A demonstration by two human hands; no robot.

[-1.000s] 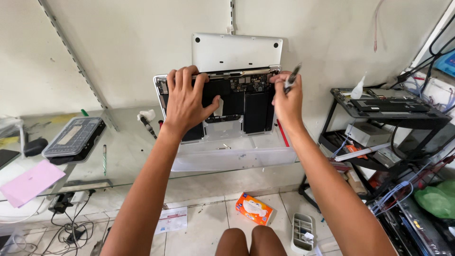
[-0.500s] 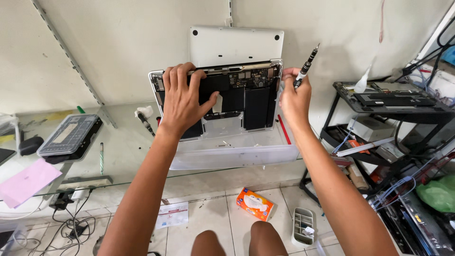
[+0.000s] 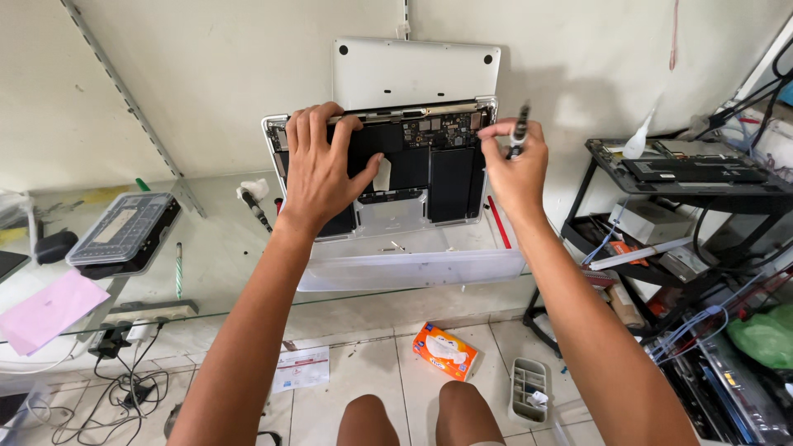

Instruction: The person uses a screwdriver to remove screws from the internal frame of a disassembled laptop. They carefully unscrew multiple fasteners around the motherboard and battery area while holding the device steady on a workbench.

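An opened laptop (image 3: 429, 169) lies on the glass table (image 3: 215, 264), its removed cover (image 3: 415, 73) leaning behind it. The left hand (image 3: 320, 169) rests flat, fingers spread, on the laptop's left half. The right hand (image 3: 516, 169) pinches what seems a screwdriver (image 3: 520, 132) at its right edge.

From my seat I see a grey compartment case (image 3: 124, 230) lying on the glass shelf (image 3: 223, 264) at the left, with a pink sheet of paper (image 3: 45, 307) near it and a green-and-white pen (image 3: 178, 271) between the case and the middle of the shelf. A power strip (image 3: 149, 312) sits at the shelf's front edge. Down on the tiled floor (image 3: 372, 388) I make out an orange packet (image 3: 444, 350) and a small grey parts tray (image 3: 529, 388). At the right stands a black rack (image 3: 702, 177) with a green bag (image 3: 764, 334) beside it.
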